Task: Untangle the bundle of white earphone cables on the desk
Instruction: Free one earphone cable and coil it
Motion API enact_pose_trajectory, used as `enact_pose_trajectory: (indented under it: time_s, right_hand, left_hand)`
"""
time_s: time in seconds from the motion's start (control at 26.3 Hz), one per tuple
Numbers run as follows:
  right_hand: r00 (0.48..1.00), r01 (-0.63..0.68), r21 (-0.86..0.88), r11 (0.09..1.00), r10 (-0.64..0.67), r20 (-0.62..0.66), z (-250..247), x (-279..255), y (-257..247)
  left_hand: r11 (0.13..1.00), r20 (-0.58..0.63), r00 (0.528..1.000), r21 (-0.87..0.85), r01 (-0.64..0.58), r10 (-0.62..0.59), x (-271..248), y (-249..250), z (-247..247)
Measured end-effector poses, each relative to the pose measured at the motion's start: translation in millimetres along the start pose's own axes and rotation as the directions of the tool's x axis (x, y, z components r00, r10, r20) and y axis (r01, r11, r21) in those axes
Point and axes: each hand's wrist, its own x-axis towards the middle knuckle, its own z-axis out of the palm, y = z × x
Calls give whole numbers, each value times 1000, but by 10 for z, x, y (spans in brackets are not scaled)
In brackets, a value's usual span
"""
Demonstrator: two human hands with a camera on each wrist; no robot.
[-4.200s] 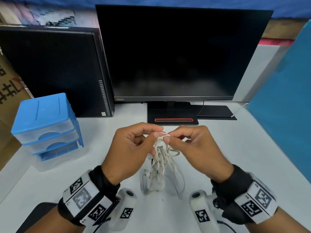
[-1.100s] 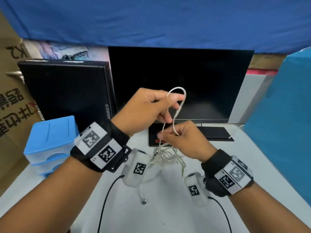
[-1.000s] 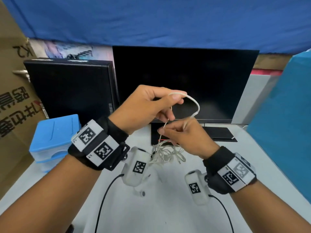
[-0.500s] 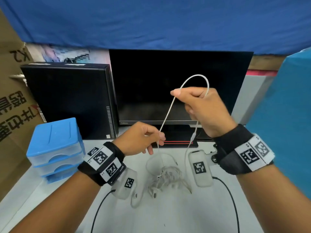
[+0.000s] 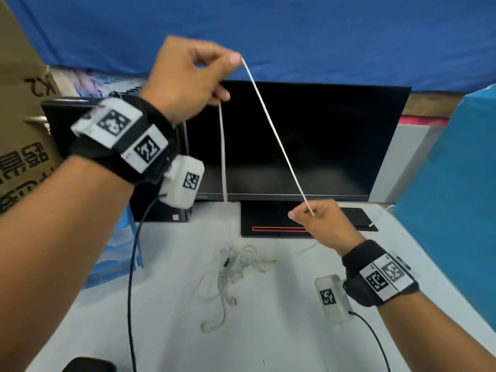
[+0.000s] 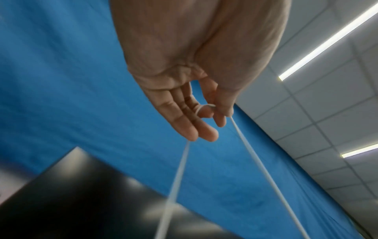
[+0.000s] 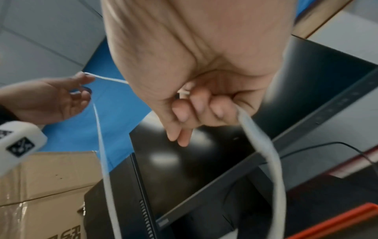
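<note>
A white earphone cable (image 5: 276, 135) runs taut between my hands in the head view. My left hand (image 5: 232, 64) is raised high in front of the blue curtain and pinches the cable between thumb and forefinger. From it a second strand (image 5: 222, 157) hangs straight down to the tangled bundle (image 5: 236, 267) on the white desk. In the left wrist view the cable (image 6: 204, 107) loops over the fingers. My right hand (image 5: 304, 214) is low by the monitor base and grips the cable's other end. In the right wrist view its fingers (image 7: 196, 106) curl round the cable (image 7: 263, 153).
A black monitor (image 5: 295, 143) stands behind the hands, with a black computer case (image 5: 61, 114) and a cardboard box (image 5: 21, 135) to the left. My left arm partly hides blue drawers (image 5: 118, 251). A blue panel (image 5: 456, 210) borders the desk (image 5: 281, 331) on the right.
My left hand has risen from low by the bundle to high up. My right hand has dropped from high to the monitor base. The cable loop is now pulled straight between them.
</note>
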Motion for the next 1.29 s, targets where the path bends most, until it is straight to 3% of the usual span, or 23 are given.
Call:
enact_pose_trajectory:
  time_s: [0.11, 0.23, 0.38, 0.49, 0.57, 0.65, 0.8, 0.84, 0.95, 1.03, 1.06, 1.14, 1.18, 1.29]
  right_hand:
    - [998, -32, 48, 998, 30, 48, 2, -37, 155]
    - [989, -63, 123, 990, 46, 137, -78, -88, 289]
    - [991, -76, 120, 990, 62, 117, -182, -133, 397]
    - [997, -81, 112, 990, 79, 16, -240, -144, 400]
    - [997, -70, 115, 991, 72, -10, -277, -184, 331]
    - [999, -51, 109, 993, 49, 19, -280, -237, 204]
    - [995, -53, 125, 991, 41, 91, -154, -333, -78]
    - [994, -65, 140, 988, 52, 95, -116, -344, -144]
    - [991, -97, 198, 975, 77, 106, -1, -355, -301]
    - [992, -97, 236, 967, 74, 103, 55, -340, -389]
    - [993, -94, 255, 962, 71, 98, 79, -332, -430]
    - [994, -87, 305, 949, 63, 85, 124, -312, -494]
    - [995, -83, 327, 941, 60, 79, 148, -309, -516]
    - [998, -67, 333, 941, 57, 40, 197, -322, -502]
  left_hand:
    - [987, -139, 982, 105, -117, 132, 220, 124, -224]
    - [986, -263, 959, 156, -64, 104, 343, 144, -407]
    - [890, -287, 948, 457, 9, 138, 337, 41, -483]
    - [941, -355, 915, 333, -66, 190, 307, -33, -519]
    - [965, -263, 961, 261, -14, 85, 286, -223, -508]
    - [977, -145, 983, 165, 138, -114, 188, -433, -404]
    - [916, 70, 914, 87, 393, -399, -242, -969, -33]
    - [904, 77, 903, 105, 413, -422, -381, -1079, 48]
    - [944, -7, 944, 27, 329, -329, -918, -1094, 345]
    - [959, 111, 954, -35, 283, -277, -1366, -930, 573]
    - [948, 251, 924, -53, 312, -290, -1585, -808, 692]
    - [916, 500, 804, -50, 398, -322, -1907, -713, 881]
    - [902, 546, 765, -39, 430, -341, -2010, -739, 961]
    - [875, 492, 774, -48, 482, -399, -2111, -860, 1076]
